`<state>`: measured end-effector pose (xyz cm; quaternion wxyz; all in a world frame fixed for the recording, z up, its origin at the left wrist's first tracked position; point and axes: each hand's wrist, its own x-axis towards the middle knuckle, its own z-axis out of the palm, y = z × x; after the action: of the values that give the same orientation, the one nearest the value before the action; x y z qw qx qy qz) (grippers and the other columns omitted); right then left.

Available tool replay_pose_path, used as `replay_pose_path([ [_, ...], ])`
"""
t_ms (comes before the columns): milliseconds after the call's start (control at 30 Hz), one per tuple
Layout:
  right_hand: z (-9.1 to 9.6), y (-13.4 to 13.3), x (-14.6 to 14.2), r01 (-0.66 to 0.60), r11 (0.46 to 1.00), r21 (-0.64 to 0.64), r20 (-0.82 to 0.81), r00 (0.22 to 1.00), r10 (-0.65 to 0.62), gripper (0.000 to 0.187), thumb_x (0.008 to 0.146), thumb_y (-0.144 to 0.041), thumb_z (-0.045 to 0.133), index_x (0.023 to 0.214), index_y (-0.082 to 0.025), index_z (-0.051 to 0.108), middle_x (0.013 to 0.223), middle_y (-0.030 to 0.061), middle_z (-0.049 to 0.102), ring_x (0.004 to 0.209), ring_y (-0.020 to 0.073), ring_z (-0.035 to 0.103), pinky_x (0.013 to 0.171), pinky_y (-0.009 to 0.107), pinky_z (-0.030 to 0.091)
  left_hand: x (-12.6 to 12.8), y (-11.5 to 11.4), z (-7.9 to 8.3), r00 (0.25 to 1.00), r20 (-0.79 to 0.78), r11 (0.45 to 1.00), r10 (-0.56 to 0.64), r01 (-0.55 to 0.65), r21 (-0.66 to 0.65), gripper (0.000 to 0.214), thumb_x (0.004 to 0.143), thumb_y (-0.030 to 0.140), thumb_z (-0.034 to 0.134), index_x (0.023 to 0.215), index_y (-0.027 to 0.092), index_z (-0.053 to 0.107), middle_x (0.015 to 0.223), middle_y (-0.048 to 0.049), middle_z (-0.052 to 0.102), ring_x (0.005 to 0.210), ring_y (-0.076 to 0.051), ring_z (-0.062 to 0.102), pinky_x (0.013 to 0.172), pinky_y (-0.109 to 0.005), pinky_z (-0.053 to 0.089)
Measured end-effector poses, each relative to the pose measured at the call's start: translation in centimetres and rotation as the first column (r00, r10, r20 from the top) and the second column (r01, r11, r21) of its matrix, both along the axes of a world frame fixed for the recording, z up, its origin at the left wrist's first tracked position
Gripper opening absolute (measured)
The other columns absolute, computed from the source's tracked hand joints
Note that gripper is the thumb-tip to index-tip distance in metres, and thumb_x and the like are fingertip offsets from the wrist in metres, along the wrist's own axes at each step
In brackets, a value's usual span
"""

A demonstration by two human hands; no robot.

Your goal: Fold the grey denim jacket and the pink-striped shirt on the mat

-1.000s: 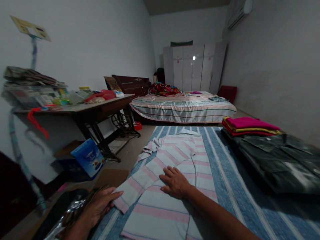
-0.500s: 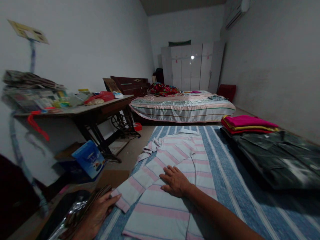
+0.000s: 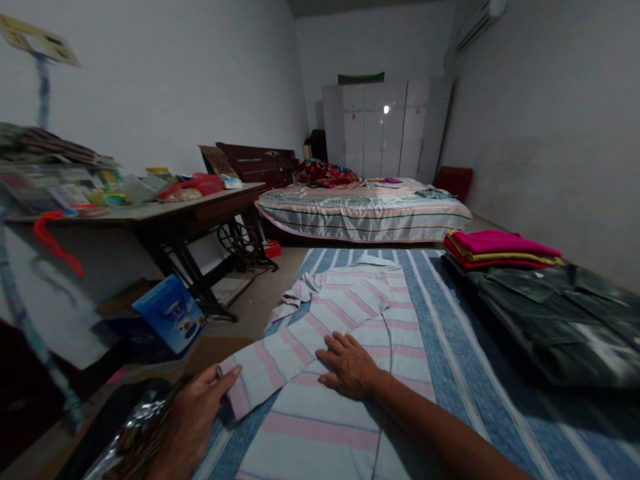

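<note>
A pink and white striped shirt (image 3: 350,313) lies spread on a blue striped sheet (image 3: 475,373). My right hand (image 3: 350,365) rests flat on the shirt's middle, fingers stretched out. My left hand (image 3: 193,417) pinches the cuff of the shirt's left sleeve (image 3: 265,370), lifting its end slightly off the sheet.
A dark green garment (image 3: 555,320) lies at the right, with folded pink, yellow and red cloths (image 3: 495,248) behind it. A cluttered sewing-machine table (image 3: 165,213) and a blue box (image 3: 170,320) stand at the left. A bed (image 3: 365,210) and a white wardrobe (image 3: 385,133) are at the back.
My left hand has closed on the sleeve cuff and raised it a little. My right hand has stayed in place on the shirt.
</note>
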<state>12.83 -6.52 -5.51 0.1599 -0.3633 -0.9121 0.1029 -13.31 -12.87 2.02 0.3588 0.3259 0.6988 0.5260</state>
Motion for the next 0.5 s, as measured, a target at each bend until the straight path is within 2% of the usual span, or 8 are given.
replay_pose_path([
  [67,0.0,0.1,0.0,-0.017,1.0,-0.006,-0.041,0.999,0.016,0.053,0.09,-0.055,0.042,0.133,-0.025,0.043,0.142,0.0112,0.039,0.131,0.0311,0.031,0.104,0.048,0.027,0.5,0.0,0.3,0.999,0.035,1.0,-0.015,0.015,0.005,0.028,0.055,0.028,0.071,0.08,0.019,0.062,0.067,-0.0014,0.069,0.066,-0.023,0.068,0.056,-0.029,0.055],
  [133,0.0,0.7,0.1,-0.04,0.998,-0.048,-0.142,0.989,0.032,0.051,0.088,-0.053,0.046,0.129,-0.023,0.048,0.135,0.0116,0.046,0.123,0.0289,0.041,0.1,0.045,0.033,0.8,0.0,0.4,0.998,0.049,0.999,-0.04,0.041,0.0,0.031,0.053,0.032,0.071,0.079,0.021,0.061,0.066,-0.0008,0.069,0.068,-0.025,0.068,0.056,-0.03,0.055],
  [233,0.1,2.9,0.7,0.014,0.972,-0.233,-0.357,0.929,-0.099,0.04,0.085,-0.045,0.051,0.117,-0.022,0.058,0.119,0.0087,0.059,0.104,0.0229,0.055,0.092,0.036,0.042,1.1,0.0,0.9,0.997,0.047,0.998,-0.06,0.061,-0.006,0.034,0.048,0.039,0.073,0.074,0.023,0.061,0.062,0.0009,0.068,0.07,-0.028,0.068,0.056,-0.032,0.056],
  [367,0.4,8.7,2.6,0.209,0.885,-0.415,-0.457,0.794,-0.402,0.037,0.088,-0.04,0.046,0.114,-0.018,0.059,0.106,0.0089,0.066,0.096,0.0214,0.061,0.085,0.034,0.047,2.0,-0.3,2.6,0.993,0.101,0.998,-0.056,0.057,-0.012,0.041,0.04,0.042,0.078,0.073,0.023,0.063,0.056,0.0014,0.067,0.066,-0.029,0.068,0.056,-0.034,0.057],
  [433,0.7,12.1,3.7,0.278,0.812,-0.514,-0.459,0.71,-0.534,0.034,0.091,-0.036,0.042,0.108,-0.014,0.061,0.095,0.0091,0.067,0.086,0.0194,0.064,0.076,0.031,0.05,2.8,-0.3,3.4,0.991,0.122,0.998,-0.054,0.056,-0.014,0.04,0.042,0.036,0.08,0.076,0.023,0.064,0.058,0.0012,0.069,0.063,-0.028,0.068,0.054,-0.032,0.057],
  [500,0.9,15.1,4.6,0.307,0.724,-0.618,-0.435,0.634,-0.639,0.034,0.094,-0.032,0.036,0.108,-0.011,0.058,0.087,0.0083,0.067,0.074,0.0158,0.065,0.066,0.027,0.051,3.7,-0.2,3.8,0.995,0.098,0.999,-0.029,0.025,0.043,0.035,0.048,0.032,0.079,0.079,0.022,0.064,0.059,0.0015,0.069,0.061,-0.025,0.068,0.05,-0.029,0.056],
])
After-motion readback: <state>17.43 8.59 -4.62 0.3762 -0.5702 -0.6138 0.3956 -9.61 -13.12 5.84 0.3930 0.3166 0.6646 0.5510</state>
